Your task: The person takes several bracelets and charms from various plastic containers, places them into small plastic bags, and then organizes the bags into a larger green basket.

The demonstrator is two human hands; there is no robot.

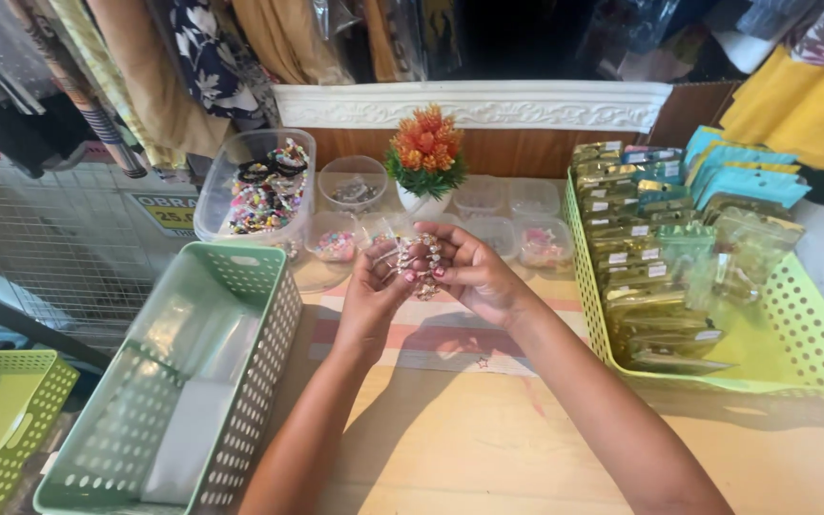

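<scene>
My two hands pinch a small beaded trinket (pixel 419 259) above the surface (pixel 488 429)
Left hand (pixel 374 296) and right hand (pixel 474 277) fingers pressed on it; it looks light, delicate, best held by its edges

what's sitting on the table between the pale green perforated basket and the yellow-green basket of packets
In the head view, between the pale green perforated basket and the yellow-green basket: both hands, left hand and right hand, holding a small beaded piece over a striped cloth.

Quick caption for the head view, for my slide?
Both hands, left hand and right hand, hold a beaded piece above a wooden table between two baskets.
</scene>
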